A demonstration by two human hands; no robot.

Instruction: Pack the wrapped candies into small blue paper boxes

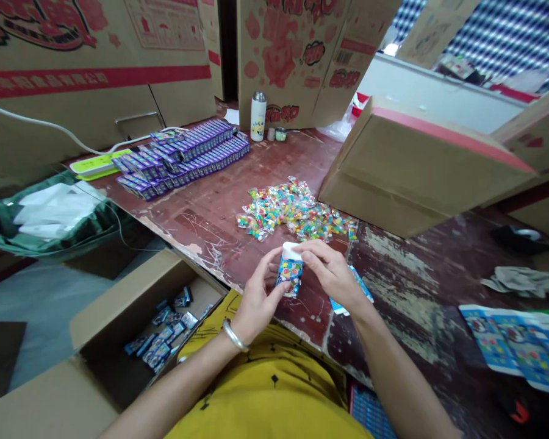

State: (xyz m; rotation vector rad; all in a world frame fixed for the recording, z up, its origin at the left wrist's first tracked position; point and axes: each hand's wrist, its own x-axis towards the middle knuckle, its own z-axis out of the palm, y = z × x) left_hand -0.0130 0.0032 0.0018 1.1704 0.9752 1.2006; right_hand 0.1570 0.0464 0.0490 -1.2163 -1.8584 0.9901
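Observation:
My left hand (258,300) is closed around a small blue candy box (290,277) with colourful print, its thumb across the front. The box stands upright above the table's near edge, a white flap (291,249) showing at its top. At that flap, the fingertips of my right hand (332,272) pinch the box's upper corner. Beneath the right wrist lie flat blue printed cartons (359,284), partly hidden. Just beyond both hands spreads a pile of small clear packets of coloured candy (297,210).
An open cardboard box (119,292) at lower left holds several small blue boxes (158,347). Purple boxes (183,155) are stacked at back left, near a white bottle (258,116). A large carton (412,171) stands at right; blue card sheets (515,344) lie below it.

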